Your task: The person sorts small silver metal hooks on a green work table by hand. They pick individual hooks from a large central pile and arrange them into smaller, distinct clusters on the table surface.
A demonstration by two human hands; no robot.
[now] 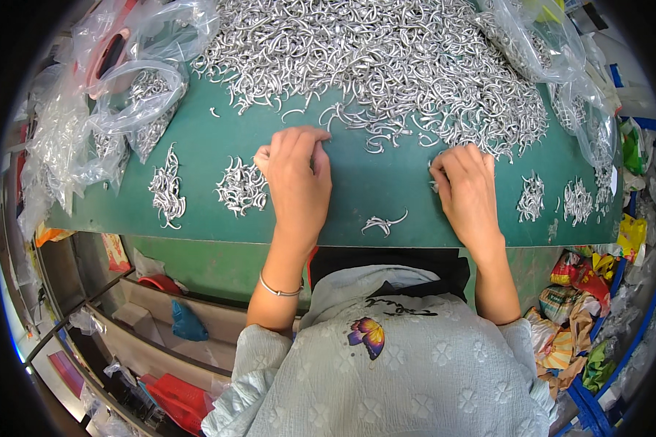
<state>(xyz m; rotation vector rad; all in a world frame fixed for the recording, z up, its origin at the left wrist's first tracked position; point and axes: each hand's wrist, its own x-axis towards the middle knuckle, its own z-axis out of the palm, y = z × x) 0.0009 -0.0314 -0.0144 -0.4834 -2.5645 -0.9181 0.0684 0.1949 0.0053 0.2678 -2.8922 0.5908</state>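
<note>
A large heap of small curved silver metal pieces (372,51) covers the far part of the green tabletop. My left hand (299,164) is at the heap's near edge, its fingers bent and closed; what they hold, if anything, is hidden. To the right, my right hand (470,189) is curled just above the table below the heap, with silver bits showing at its fingertips. A small pile of the pieces (240,187) lies just left of my left hand. Between my forearms, near the table's front edge, are a few loose curved pieces (384,223).
Another small pile (168,189) lies farther left; two more piles (531,198) sit right of my right hand. Clear plastic bags (149,102) with metal pieces crowd the left side, and another bag (539,44) the far right. Pink-handled scissors-like tool (109,54) lies far left.
</note>
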